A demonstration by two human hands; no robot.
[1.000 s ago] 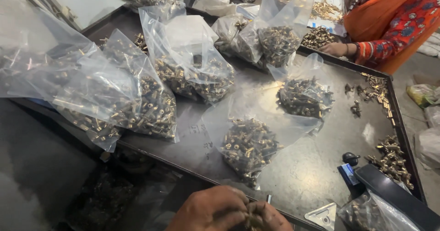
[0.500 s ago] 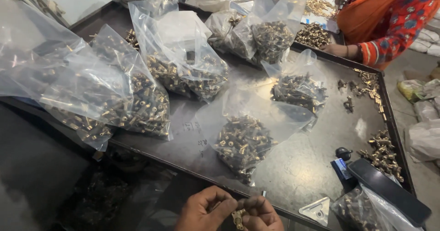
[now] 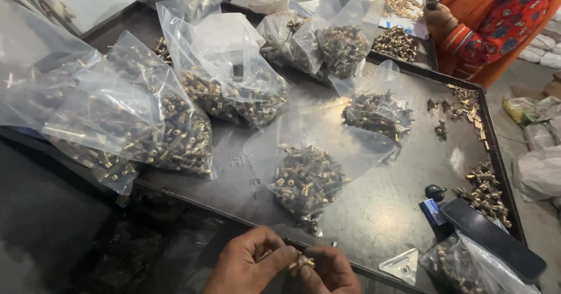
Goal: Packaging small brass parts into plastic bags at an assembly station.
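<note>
Fingers of both your hands met at the bottom edge of the view, pinching a small cluster of brass fittings (image 3: 301,263) between them. Your left hand (image 3: 251,268) curled in from the left with thumb and forefinger pressed on the fittings; your right hand (image 3: 333,270) closed on them from the other side, fingertips bunched. The fittings lay roughly crosswise between the hands, long axis left to right, though they were too small to tell which end faced where.

Just beyond your hands ran the near rim of the metal tray (image 3: 374,212). On it, nearest you, sat a clear bag (image 3: 307,180) of brass parts, with a second bag (image 3: 377,113) farther back and bigger bags (image 3: 169,130) piled to the left. Loose parts (image 3: 482,192) lay by the right rim, near a dark phone (image 3: 494,238) and a black knob (image 3: 435,192). A white triangular piece (image 3: 402,266) lay right of your hands. Across the tray, another person's hand (image 3: 439,19) in an orange sleeve hovered over more parts.
</note>
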